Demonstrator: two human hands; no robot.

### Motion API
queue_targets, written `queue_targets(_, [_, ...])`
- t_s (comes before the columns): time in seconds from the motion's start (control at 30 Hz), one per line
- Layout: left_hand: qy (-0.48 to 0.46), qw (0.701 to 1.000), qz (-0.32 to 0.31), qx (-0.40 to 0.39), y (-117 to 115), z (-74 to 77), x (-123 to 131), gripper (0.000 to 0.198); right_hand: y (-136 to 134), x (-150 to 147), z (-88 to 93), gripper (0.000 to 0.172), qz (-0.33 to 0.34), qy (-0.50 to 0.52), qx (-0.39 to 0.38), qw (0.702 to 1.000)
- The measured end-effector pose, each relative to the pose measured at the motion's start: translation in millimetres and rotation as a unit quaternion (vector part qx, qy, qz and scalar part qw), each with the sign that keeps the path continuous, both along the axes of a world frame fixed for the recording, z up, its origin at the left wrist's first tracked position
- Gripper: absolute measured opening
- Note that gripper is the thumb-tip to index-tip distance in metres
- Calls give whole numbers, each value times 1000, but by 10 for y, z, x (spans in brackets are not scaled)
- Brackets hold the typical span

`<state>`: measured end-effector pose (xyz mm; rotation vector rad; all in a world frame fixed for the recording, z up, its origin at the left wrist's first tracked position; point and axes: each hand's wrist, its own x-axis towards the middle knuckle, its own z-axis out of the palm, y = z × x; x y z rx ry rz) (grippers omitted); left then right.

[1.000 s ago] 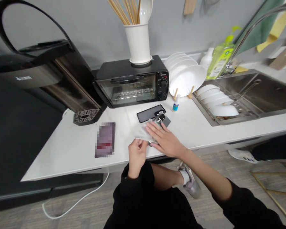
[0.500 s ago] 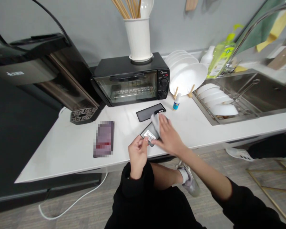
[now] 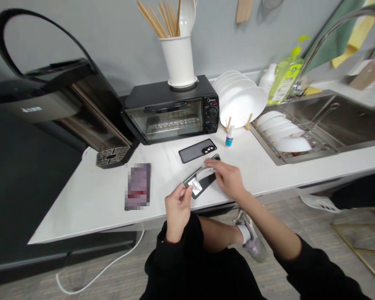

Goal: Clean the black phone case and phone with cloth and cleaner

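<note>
My left hand [image 3: 178,207] pinches the near-left end of a dark phone [image 3: 207,182], its thumb beside a white barcode label [image 3: 194,186]. Over the phone's far half, my right hand [image 3: 229,177] is closed on a grey cloth [image 3: 204,171], which touches the phone's surface. Just behind lies a phone case [image 3: 197,151] with a black rim and camera cut-outs. A small spray bottle [image 3: 229,137] with a blue label stands to the right of the case. On the left, a flat item [image 3: 138,185] lies on the counter, blurred out by pixels.
A black toaster oven [image 3: 171,116] carries a white utensil holder [image 3: 178,60]. To its left stands a black drinks machine [image 3: 90,112]. White plates [image 3: 243,104] lean in a rack beside the sink [image 3: 346,121], which holds several bowls [image 3: 281,131].
My right hand has drawn its fingers together on the cloth, where it lay flatter before. More of the phone's dark surface shows. The view has shifted slightly.
</note>
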<state>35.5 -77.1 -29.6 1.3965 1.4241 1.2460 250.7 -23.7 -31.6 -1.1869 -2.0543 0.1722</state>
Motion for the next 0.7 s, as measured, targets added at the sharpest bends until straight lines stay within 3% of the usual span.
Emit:
queue_targets(0.1, [28,999,44,9,82,100,-245,38,274,166,55,53,-76,13,-28,997])
queue_targets(0.23, [29,990,130,41,287,245,-509,47,724,155,65,52,-52,-24,-76,995])
queue_targets(0.33, [39,983,166,67,367,299,-571,46,840,106,57,41,-19,-39,-98,994])
queue_targets(0.57, [97,968,213,96,315,143,-371,35,337,339,-2,39,71,-26,-130,989])
queue_targets(0.7, [175,954,212,118,269,16,-222,27,81,434,-25,41,83,-14,-136,987])
